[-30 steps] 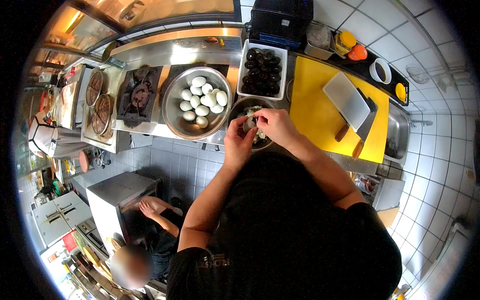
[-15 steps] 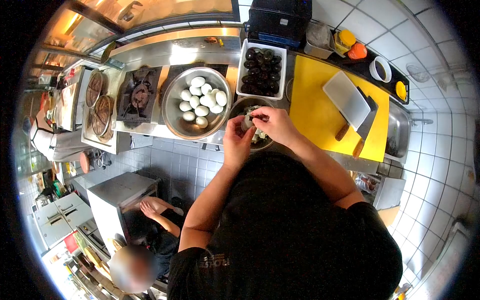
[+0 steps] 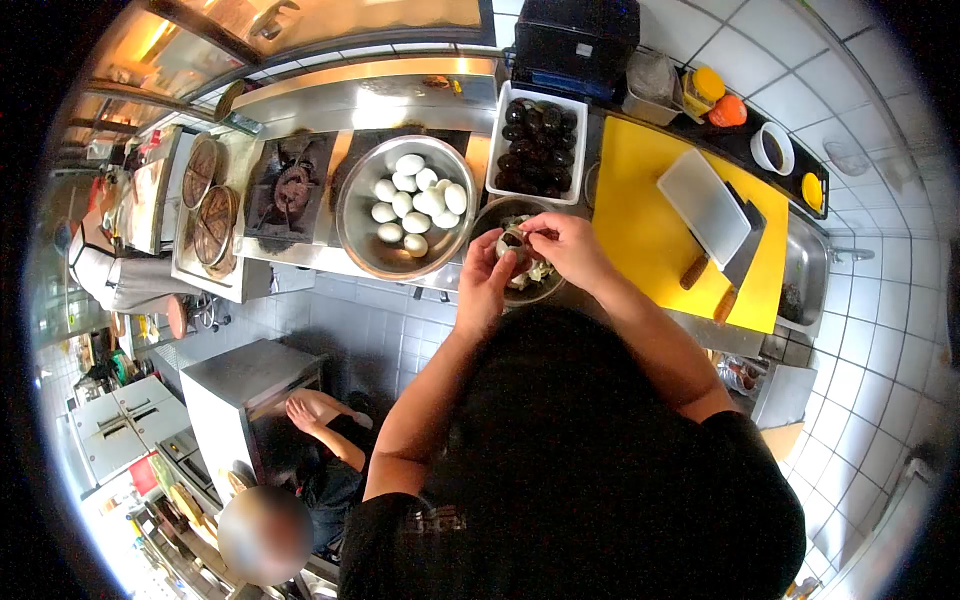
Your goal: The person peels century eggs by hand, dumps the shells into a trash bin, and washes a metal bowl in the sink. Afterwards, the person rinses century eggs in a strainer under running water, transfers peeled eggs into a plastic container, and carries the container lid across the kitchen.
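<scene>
My left hand (image 3: pixel 487 277) holds a partly peeled egg (image 3: pixel 509 246), pale shell with a dark patch showing on its upper side. The fingers of my right hand (image 3: pixel 565 248) are pinched at the egg's right side; what they grip is too small to make out. Under both hands is a metal bowl (image 3: pixel 553 292) with shell pieces (image 3: pixel 537 275) in it. To the left, a large steel bowl (image 3: pixel 362 232) contains several whitish eggs (image 3: pixel 431 201). Behind my hands, a white tray (image 3: pixel 575 185) is filled with dark peeled eggs (image 3: pixel 537 150).
A yellow cutting board (image 3: pixel 630 230) at the right bears a translucent lid (image 3: pixel 705 208) and two knives with wooden handles (image 3: pixel 693 272). Beyond it is a sink (image 3: pixel 805 285). Stove burners (image 3: pixel 290 190) stand at the left. Another person's hand (image 3: pixel 303 414) shows at the lower left.
The view has shifted slightly, so the counter items sit further right. A dark patch of the egg now shows between my hands, and my right fingers have moved a little off its top.
</scene>
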The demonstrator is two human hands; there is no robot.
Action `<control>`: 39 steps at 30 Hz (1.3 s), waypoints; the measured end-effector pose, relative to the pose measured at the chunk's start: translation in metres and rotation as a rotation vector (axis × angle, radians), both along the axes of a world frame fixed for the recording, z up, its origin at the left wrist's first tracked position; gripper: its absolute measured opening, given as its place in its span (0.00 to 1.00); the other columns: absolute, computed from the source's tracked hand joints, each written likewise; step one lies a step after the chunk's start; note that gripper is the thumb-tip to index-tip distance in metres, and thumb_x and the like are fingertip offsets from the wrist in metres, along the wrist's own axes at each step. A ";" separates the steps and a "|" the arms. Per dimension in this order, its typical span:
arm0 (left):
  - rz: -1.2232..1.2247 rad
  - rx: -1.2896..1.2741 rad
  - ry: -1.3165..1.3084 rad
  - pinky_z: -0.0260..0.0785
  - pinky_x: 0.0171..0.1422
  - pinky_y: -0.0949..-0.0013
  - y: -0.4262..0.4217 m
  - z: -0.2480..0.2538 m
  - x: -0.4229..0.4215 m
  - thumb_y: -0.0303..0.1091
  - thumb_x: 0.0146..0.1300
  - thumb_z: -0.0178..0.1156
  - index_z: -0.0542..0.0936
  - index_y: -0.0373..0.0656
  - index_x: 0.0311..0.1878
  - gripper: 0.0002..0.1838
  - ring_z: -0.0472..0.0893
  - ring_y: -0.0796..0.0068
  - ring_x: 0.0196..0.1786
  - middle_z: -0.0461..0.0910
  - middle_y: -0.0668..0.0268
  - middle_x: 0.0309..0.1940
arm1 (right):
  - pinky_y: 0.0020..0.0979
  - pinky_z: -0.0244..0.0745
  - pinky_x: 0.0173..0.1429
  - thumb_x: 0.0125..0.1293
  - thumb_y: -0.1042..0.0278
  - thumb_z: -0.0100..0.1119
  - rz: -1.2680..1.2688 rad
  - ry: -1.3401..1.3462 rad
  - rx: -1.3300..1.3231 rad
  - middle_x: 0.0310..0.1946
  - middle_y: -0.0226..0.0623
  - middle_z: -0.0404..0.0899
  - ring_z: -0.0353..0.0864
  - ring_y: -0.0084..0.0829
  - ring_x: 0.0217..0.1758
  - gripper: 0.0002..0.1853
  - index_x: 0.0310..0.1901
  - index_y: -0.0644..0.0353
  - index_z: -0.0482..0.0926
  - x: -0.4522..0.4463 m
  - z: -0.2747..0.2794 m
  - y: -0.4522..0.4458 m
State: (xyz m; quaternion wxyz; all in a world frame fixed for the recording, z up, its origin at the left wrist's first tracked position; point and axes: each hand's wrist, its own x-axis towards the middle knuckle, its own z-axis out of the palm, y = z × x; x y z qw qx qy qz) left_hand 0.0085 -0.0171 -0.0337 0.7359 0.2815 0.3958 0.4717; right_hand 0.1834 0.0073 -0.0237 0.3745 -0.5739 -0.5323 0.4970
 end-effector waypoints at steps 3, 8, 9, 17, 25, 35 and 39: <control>-0.023 -0.013 0.039 0.76 0.63 0.66 0.001 -0.001 0.001 0.19 0.69 0.62 0.66 0.37 0.68 0.26 0.80 0.71 0.57 0.78 0.59 0.56 | 0.28 0.82 0.45 0.66 0.69 0.65 0.053 0.008 0.012 0.37 0.39 0.89 0.88 0.25 0.39 0.11 0.47 0.65 0.86 0.002 -0.002 0.001; -0.091 0.087 0.334 0.76 0.59 0.71 0.000 -0.005 0.001 0.20 0.65 0.66 0.67 0.36 0.68 0.29 0.80 0.73 0.55 0.79 0.60 0.55 | 0.25 0.81 0.45 0.67 0.70 0.67 0.147 -0.045 -0.017 0.36 0.34 0.87 0.84 0.20 0.39 0.12 0.49 0.66 0.84 0.004 0.012 0.001; -0.084 0.106 0.350 0.77 0.58 0.70 0.000 -0.005 0.001 0.20 0.65 0.66 0.68 0.36 0.67 0.28 0.81 0.72 0.53 0.80 0.59 0.54 | 0.25 0.81 0.45 0.67 0.70 0.67 0.150 -0.034 -0.003 0.36 0.34 0.87 0.84 0.21 0.38 0.12 0.49 0.67 0.84 0.003 0.013 0.002; -0.117 0.060 0.291 0.77 0.57 0.70 -0.001 0.003 -0.003 0.21 0.66 0.67 0.72 0.35 0.65 0.25 0.83 0.73 0.52 0.81 0.60 0.53 | 0.28 0.81 0.40 0.64 0.76 0.64 0.154 -0.171 0.229 0.34 0.39 0.88 0.85 0.23 0.33 0.11 0.48 0.65 0.84 0.001 0.013 0.001; -0.057 -0.032 -0.044 0.78 0.54 0.70 -0.005 -0.011 -0.007 0.24 0.71 0.61 0.69 0.39 0.66 0.22 0.82 0.73 0.53 0.81 0.63 0.54 | 0.32 0.81 0.40 0.64 0.70 0.65 0.002 -0.110 0.108 0.35 0.44 0.88 0.89 0.33 0.34 0.09 0.45 0.61 0.85 -0.003 -0.002 0.002; -0.075 0.236 0.650 0.77 0.48 0.65 -0.006 -0.031 -0.008 0.29 0.57 0.75 0.74 0.38 0.62 0.30 0.81 0.70 0.44 0.81 0.59 0.44 | 0.28 0.77 0.51 0.66 0.69 0.68 0.112 0.094 -0.029 0.43 0.33 0.85 0.81 0.24 0.44 0.13 0.49 0.64 0.83 0.000 -0.013 -0.002; 0.053 0.574 0.869 0.77 0.57 0.58 -0.011 -0.018 -0.012 0.29 0.54 0.76 0.74 0.36 0.63 0.34 0.82 0.51 0.52 0.79 0.48 0.52 | 0.26 0.75 0.53 0.65 0.72 0.67 0.158 0.163 -0.131 0.46 0.31 0.83 0.79 0.23 0.47 0.15 0.53 0.63 0.81 -0.007 -0.006 -0.004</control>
